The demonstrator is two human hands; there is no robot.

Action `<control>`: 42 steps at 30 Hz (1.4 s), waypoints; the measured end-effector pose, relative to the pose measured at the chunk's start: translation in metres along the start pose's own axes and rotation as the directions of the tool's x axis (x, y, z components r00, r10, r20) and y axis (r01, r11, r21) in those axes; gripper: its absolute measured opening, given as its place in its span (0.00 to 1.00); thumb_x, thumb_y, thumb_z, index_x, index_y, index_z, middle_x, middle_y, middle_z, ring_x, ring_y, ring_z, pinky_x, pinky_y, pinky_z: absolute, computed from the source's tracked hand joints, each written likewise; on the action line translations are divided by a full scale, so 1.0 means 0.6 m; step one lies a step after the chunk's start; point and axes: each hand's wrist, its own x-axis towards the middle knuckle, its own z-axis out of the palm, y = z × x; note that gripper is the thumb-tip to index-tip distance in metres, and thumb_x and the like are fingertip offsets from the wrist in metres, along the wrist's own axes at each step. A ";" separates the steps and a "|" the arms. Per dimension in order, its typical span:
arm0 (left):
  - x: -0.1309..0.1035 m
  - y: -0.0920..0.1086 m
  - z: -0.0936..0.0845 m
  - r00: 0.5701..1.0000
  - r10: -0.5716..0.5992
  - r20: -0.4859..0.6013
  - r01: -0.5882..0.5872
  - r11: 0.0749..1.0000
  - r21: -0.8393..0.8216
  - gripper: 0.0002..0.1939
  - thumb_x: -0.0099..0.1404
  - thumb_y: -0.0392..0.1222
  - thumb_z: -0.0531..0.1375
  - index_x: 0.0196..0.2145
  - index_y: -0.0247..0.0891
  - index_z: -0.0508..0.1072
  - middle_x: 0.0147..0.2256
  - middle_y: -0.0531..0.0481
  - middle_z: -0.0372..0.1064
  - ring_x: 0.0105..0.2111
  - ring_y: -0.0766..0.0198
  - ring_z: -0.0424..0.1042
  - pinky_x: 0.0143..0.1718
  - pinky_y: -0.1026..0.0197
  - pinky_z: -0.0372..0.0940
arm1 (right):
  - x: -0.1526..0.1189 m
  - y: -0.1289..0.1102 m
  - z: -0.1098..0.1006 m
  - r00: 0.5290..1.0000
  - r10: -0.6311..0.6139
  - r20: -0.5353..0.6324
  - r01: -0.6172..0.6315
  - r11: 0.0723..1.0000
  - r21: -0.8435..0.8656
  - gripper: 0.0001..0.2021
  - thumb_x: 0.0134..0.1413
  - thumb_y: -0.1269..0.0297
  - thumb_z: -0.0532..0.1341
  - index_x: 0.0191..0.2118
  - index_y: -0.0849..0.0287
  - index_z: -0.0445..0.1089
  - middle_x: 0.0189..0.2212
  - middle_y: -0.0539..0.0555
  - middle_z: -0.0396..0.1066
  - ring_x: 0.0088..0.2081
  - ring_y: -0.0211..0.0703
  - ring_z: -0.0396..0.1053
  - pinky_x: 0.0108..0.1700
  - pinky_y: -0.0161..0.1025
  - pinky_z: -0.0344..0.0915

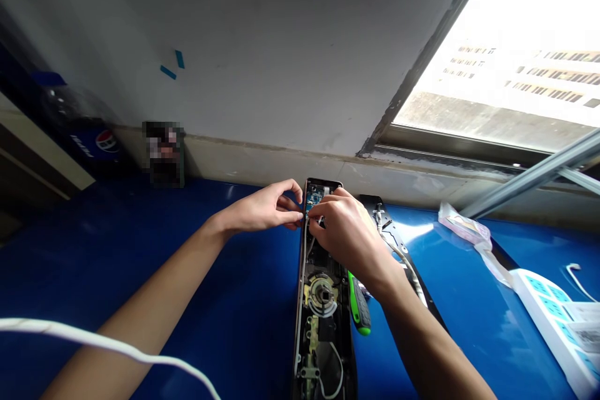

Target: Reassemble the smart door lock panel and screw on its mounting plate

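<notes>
A long black door-lock housing (327,337) lies opened up, its inner parts showing. At its far end sits a blue circuit board (315,199), partly covered by my right hand (344,225). The fingers of that hand are pinched together over the board, where a thin white cable (305,240) runs up to the fingertips; the exact grip is partly hidden. My left hand (269,207) is at the housing's left edge, thumb and forefinger apart, with nothing visible between them. A round mechanism (322,294) sits lower in the housing.
Right of the housing lie a green-and-black screwdriver handle (359,306) and a black panel with a cable (403,256). A white power strip (539,306) and a plastic packet (464,225) are farther right. A Pepsi bottle (94,137) stands back left. A white cord (117,350) crosses my left forearm.
</notes>
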 end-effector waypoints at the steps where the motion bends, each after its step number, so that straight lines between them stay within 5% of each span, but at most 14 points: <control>1: 0.000 0.001 0.000 1.000 0.002 -0.001 -0.002 1.000 -0.003 0.13 0.65 0.37 0.66 0.42 0.40 0.64 0.34 0.51 0.78 0.38 0.61 0.81 0.45 0.56 0.76 | 0.000 -0.001 0.000 1.000 -0.007 0.005 0.007 1.000 -0.004 0.11 0.59 0.74 0.64 0.28 0.58 0.81 0.27 0.55 0.77 0.35 0.47 0.63 0.40 0.42 0.61; 7: 0.004 -0.001 0.002 0.998 0.059 -0.001 -0.059 0.998 -0.007 0.16 0.61 0.35 0.67 0.39 0.40 0.63 0.31 0.54 0.79 0.33 0.66 0.79 0.37 0.66 0.68 | 0.002 0.000 0.000 0.999 -0.045 0.028 0.045 0.999 -0.007 0.11 0.59 0.75 0.64 0.27 0.59 0.78 0.27 0.54 0.75 0.34 0.45 0.62 0.40 0.41 0.60; 16: 0.005 -0.009 0.009 0.993 0.114 -0.016 -0.113 0.991 0.074 0.15 0.63 0.37 0.66 0.39 0.41 0.61 0.29 0.55 0.77 0.28 0.67 0.73 0.31 0.67 0.62 | 0.001 -0.003 0.004 0.993 -0.110 0.039 0.111 0.994 -0.024 0.15 0.61 0.77 0.62 0.23 0.59 0.68 0.26 0.53 0.70 0.32 0.42 0.59 0.46 0.41 0.60; 24: -0.008 0.004 0.007 0.995 0.103 0.012 -0.103 0.982 0.161 0.13 0.65 0.39 0.64 0.39 0.42 0.61 0.32 0.54 0.76 0.34 0.64 0.75 0.37 0.63 0.66 | -0.003 0.003 -0.007 0.992 -0.110 0.059 0.112 0.993 -0.026 0.12 0.61 0.77 0.61 0.28 0.61 0.76 0.30 0.56 0.76 0.35 0.44 0.63 0.46 0.42 0.62; 31: -0.034 0.015 0.023 0.994 0.106 0.014 -0.106 0.969 0.221 0.15 0.63 0.39 0.66 0.42 0.41 0.63 0.41 0.51 0.73 0.43 0.61 0.77 0.48 0.56 0.72 | -0.012 0.016 -0.018 0.954 -0.280 0.104 0.284 0.959 -0.022 0.12 0.62 0.75 0.59 0.30 0.60 0.77 0.33 0.57 0.75 0.39 0.46 0.64 0.48 0.42 0.64; 38: -0.059 -0.022 0.063 0.986 0.131 -0.103 -0.117 0.984 0.131 0.20 0.65 0.42 0.68 0.48 0.43 0.62 0.54 0.46 0.69 0.52 0.57 0.75 0.55 0.51 0.73 | -0.046 0.032 -0.024 0.949 -0.304 0.084 0.308 0.950 -0.052 0.18 0.65 0.76 0.54 0.50 0.59 0.80 0.53 0.62 0.75 0.51 0.53 0.63 0.55 0.50 0.65; 42: -0.093 -0.041 0.103 0.975 0.096 -0.200 -0.085 0.994 0.061 0.28 0.66 0.44 0.68 0.58 0.47 0.60 0.69 0.39 0.55 0.55 0.54 0.75 0.55 0.48 0.74 | -0.073 0.039 -0.023 0.952 -0.307 -0.012 0.306 0.951 -0.050 0.22 0.66 0.77 0.54 0.59 0.56 0.76 0.65 0.62 0.67 0.62 0.58 0.59 0.61 0.56 0.64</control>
